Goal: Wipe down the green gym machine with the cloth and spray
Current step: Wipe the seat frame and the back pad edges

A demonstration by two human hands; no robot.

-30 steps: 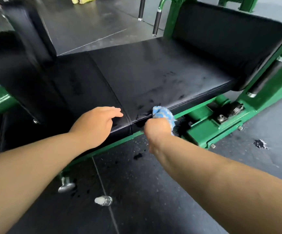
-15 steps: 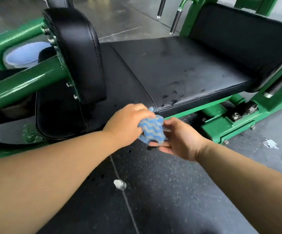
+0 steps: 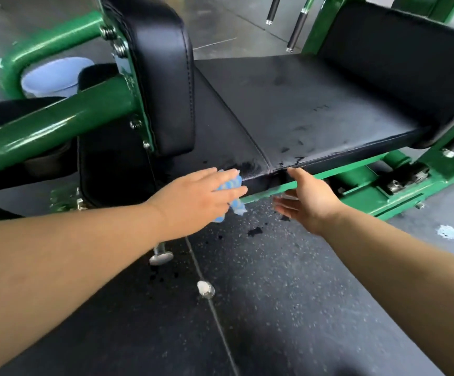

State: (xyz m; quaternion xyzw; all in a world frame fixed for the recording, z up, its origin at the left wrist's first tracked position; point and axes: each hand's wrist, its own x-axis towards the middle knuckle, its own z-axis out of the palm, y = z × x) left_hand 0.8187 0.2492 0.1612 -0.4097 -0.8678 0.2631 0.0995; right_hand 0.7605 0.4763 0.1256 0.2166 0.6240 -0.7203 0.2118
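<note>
Left hand (image 3: 196,196) reaches forward, fingers flat, pressing the blue cloth (image 3: 231,184) against the front edge of the black seat pad (image 3: 315,118); right hand (image 3: 310,202) hovers just beside, palm inward, fingers spread, holding nothing.

The left hand (image 3: 193,198) and right hand (image 3: 311,200) are bare, like both forearms (image 3: 71,267).

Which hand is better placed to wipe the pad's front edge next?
Left. The left hand lies flat over the blue cloth at the front edge of the black pad; the right hand is open and empty beside it.
</note>
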